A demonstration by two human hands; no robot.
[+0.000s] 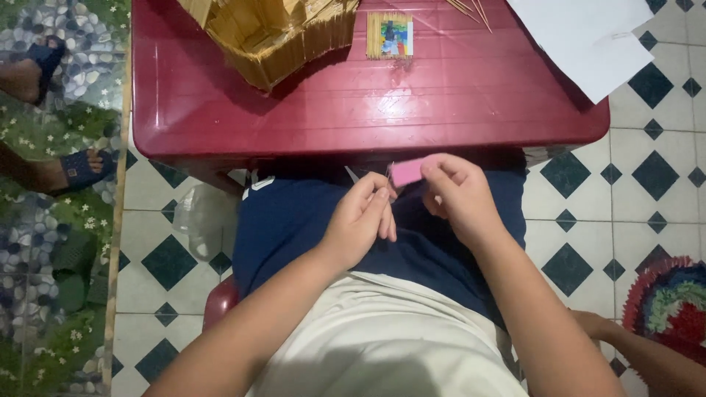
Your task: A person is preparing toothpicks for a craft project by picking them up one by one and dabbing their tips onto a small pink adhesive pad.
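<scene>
Fingers (434, 170) of the right hand (457, 197) pinch a small pink block (406, 172), closed on its right end and top edge, holding it over the lap just below the near edge of the dark red worktop (441, 103). Beside it the left hand (360, 220) has its fingers curled together at the block's left end, apparently pressing a thin stick or sliver against it, though that piece is too small to make out. On the worktop, well apart from both hands, sit a model built of pale sticks (272, 33), a small panel of glued sticks with a coloured picture (390, 35), loose sticks (471, 11) and white paper sheets (588, 37). Such fine work, by the look of it, wants a steady block and short, light strokes kept clear of the fingertips.
</scene>
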